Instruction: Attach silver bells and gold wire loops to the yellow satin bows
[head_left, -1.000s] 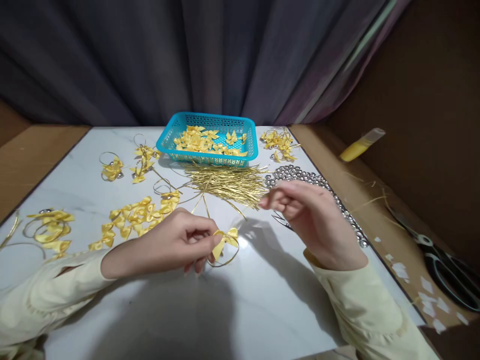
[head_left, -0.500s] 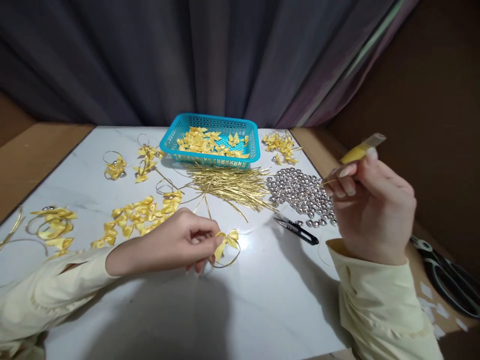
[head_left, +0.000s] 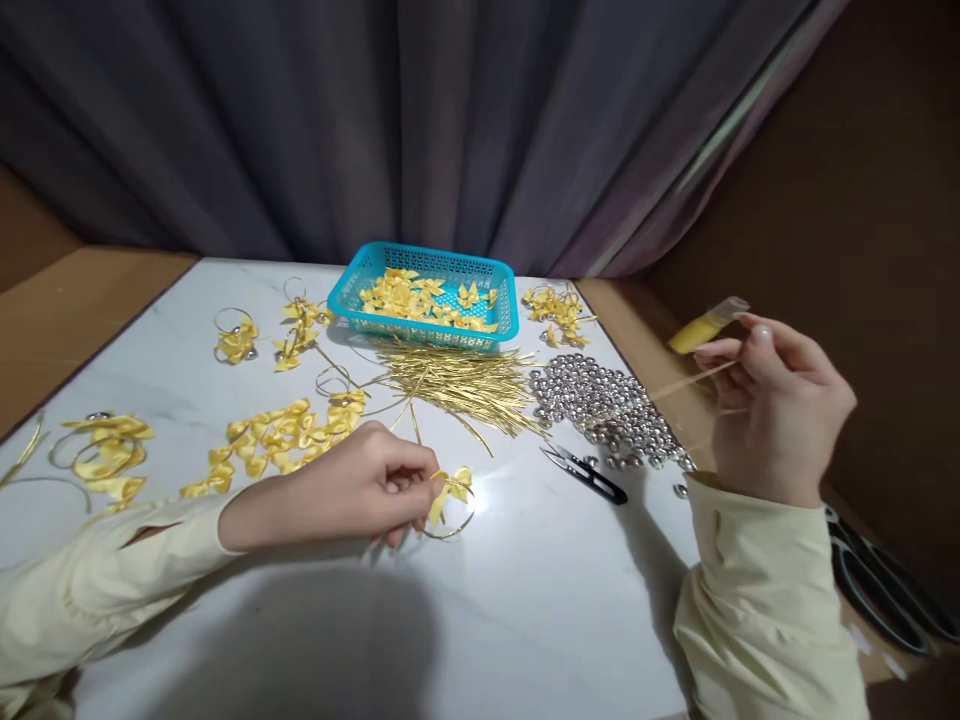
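Observation:
Low over the white tabletop, my left hand (head_left: 367, 490) pinches a yellow satin bow (head_left: 453, 488) at its left side. A gold cord loop hangs from the bow. Raised at the right, my right hand (head_left: 780, 410) grips a spool of yellow thread (head_left: 703, 326) with a clear end between thumb and fingers. A fine thread (head_left: 697, 378) stretches from these fingers down to the left, over a pile of silver beads (head_left: 600, 400). Black thread snips (head_left: 589, 474) lie on the table between my hands.
Yellow bows fill part of a blue basket (head_left: 422, 335) at the back. In front of it lie gold cord pieces (head_left: 457, 385). Loose bows (head_left: 277, 440) and looped bows (head_left: 105, 450) are at the left, more bows (head_left: 559, 312) at the back right. Large scissors (head_left: 885, 590) lie at the right edge.
My right hand has moved right and slightly down with the spool, and the thread shows stretched out. My left hand keeps hold of the bow in nearly the same place. The view shifted slightly.

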